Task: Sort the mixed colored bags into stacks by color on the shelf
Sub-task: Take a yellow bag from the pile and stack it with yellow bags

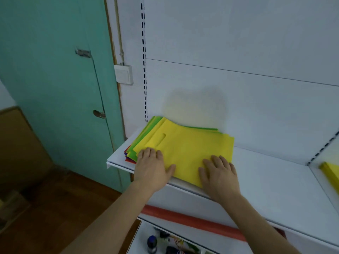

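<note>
Bare forearms reached up from the bottom of the view, nearest the camera, to a white metal shelf (275, 180). On its left end lay a mixed pile of flat fabric bags (146, 132) — yellow on top, with green, purple and red edges fanned out beneath at the left. The top yellow bag (192, 147), a thin rectangular sheet with a die-cut handle slot (161, 137), was skewed so that its near corner overhung the shelf's front edge.

The left hand (152, 165) lay flat on the bag's left part, fingers straight and together, thumb spread, gripping nothing. The right hand (218, 173) pressed likewise on the near right corner, fingers extended, nothing held. Further right, past a shelf divider, a stack of yellow bags (330, 173) showed at the frame's edge, well apart from the pile.

The bags looked light, limp and rather slick — likely non-woven cloth that would slide over its neighbours and sag if lifted by one point. A pinch at the overhanging corner or edge, the other hand steadying the pile, would probably serve best.

Below, a red strip (192, 221) ran along the lower shelf front, above a dark bottle (152, 243).
</note>
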